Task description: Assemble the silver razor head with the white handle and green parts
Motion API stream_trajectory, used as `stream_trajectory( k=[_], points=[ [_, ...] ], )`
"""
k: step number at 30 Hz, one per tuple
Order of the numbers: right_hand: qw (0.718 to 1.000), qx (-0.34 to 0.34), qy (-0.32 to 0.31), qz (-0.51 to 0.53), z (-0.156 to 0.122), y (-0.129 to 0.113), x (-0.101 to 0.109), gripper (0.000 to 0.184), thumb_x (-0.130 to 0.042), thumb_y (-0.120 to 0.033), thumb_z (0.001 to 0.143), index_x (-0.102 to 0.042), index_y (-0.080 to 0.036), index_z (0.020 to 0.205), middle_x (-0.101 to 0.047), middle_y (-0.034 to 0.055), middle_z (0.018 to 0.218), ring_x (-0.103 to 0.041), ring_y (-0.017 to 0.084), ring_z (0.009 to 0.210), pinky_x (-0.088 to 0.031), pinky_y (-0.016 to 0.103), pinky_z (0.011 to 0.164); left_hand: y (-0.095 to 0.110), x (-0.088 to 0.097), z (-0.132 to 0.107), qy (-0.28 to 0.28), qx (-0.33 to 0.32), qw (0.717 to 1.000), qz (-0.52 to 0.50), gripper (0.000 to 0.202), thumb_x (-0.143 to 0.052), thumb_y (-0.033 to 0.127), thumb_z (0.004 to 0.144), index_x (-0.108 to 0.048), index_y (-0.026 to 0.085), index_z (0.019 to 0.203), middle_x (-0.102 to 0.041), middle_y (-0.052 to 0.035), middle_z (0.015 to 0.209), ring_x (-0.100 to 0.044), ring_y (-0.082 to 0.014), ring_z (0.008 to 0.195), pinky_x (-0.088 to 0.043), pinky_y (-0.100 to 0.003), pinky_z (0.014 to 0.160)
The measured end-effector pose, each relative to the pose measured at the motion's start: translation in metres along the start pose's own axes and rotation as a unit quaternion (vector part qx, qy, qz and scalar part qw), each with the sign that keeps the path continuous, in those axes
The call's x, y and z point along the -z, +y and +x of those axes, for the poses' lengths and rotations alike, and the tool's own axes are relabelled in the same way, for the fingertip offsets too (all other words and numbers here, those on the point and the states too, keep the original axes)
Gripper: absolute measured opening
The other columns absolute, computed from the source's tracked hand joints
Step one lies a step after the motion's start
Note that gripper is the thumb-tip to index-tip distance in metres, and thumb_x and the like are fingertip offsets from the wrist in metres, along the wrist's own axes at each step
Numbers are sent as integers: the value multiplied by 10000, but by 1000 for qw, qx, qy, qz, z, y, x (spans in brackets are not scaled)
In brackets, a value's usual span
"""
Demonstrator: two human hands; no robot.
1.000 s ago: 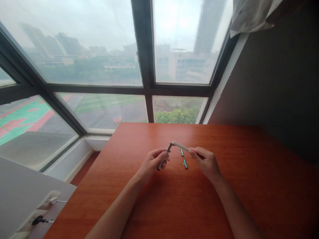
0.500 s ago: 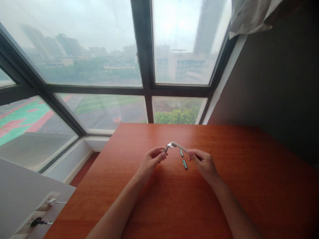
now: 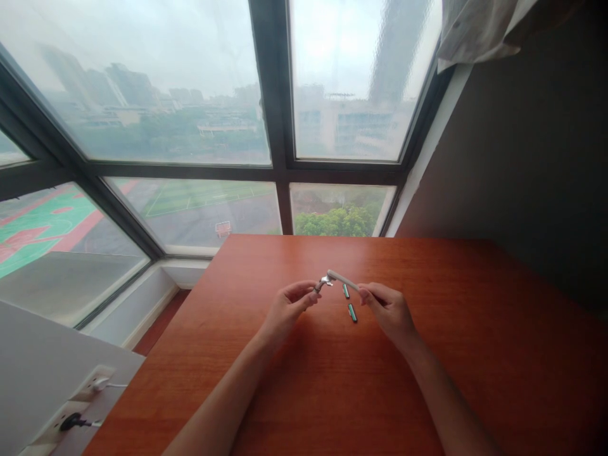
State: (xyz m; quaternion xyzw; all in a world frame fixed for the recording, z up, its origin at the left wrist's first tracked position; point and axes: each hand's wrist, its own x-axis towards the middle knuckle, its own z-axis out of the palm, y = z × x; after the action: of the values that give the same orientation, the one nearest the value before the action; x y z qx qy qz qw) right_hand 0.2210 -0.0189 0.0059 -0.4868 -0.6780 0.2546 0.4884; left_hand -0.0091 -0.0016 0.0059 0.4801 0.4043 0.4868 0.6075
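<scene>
My left hand (image 3: 289, 307) is closed round the handle of a razor (image 3: 323, 282), its silvery head end pointing up and to the right. In my right hand (image 3: 387, 310) is a slim pale brush (image 3: 344, 280) that looks like a toothbrush, pinched near its lower end. Its far end meets the razor's head, above the table. Two small green-and-black razor cartridges lie between my hands: the farther cartridge (image 3: 346, 291) is close to my right fingertips, and the nearer cartridge (image 3: 352, 313) lies a little closer to me.
A reddish-brown wooden table (image 3: 323, 392) spreads under both arms. Large windows with a dark frame (image 3: 280, 174) stand behind it. To the lower left, plugs sit in wall sockets (image 3: 71, 411); a pale cloth (image 3: 475, 31) hangs at the upper right.
The razor's head has shifted slightly to the right along the brush's tip. Both hands keep their grips, and the cartridges lie where they were.
</scene>
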Motion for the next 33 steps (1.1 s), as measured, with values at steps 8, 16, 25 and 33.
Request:
stream_trajectory(
  k=[8, 16, 25, 33],
  points=[
    [1000, -4, 12, -20, 0, 0, -1, 335, -499, -436, 889, -690, -178, 795, -619, 24, 667, -559, 161, 629, -424, 247, 594, 4, -2, -2, 11, 2, 1000, 6, 315, -787, 304, 654, -725, 157, 925, -718, -73, 802, -611, -172, 733, -440, -264, 673],
    [1000, -6, -17, 8, -1, -4, -3, 329, -494, -423, 893, -697, -169, 840, -637, 28, 694, -575, 161, 645, -437, 246, 606, 1, 1, 1, 23, -7, 1000, 1, 330, -776, 329, 665, -722, 170, 949, -720, -76, 851, -617, -170, 755, -442, -270, 695],
    [997, -56, 44, -30, 2, 4, 7, 398, -498, -499, 867, -702, -159, 891, -624, 35, 702, -549, 157, 620, -417, 242, 557, -2, 4, 4, 38, -4, 999, 9, 351, -771, 324, 673, -703, 165, 978, -704, -76, 854, -598, -158, 745, -443, -253, 686],
    [947, -154, 95, -265, 4, 32, 33, 338, -432, -416, 886, -661, -181, 968, -666, 51, 676, -595, 192, 601, -363, 264, 541, -2, 3, 2, 28, -4, 999, 17, 346, -759, 331, 684, -711, 164, 983, -706, -85, 857, -596, -166, 745, -441, -251, 678]
  ],
)
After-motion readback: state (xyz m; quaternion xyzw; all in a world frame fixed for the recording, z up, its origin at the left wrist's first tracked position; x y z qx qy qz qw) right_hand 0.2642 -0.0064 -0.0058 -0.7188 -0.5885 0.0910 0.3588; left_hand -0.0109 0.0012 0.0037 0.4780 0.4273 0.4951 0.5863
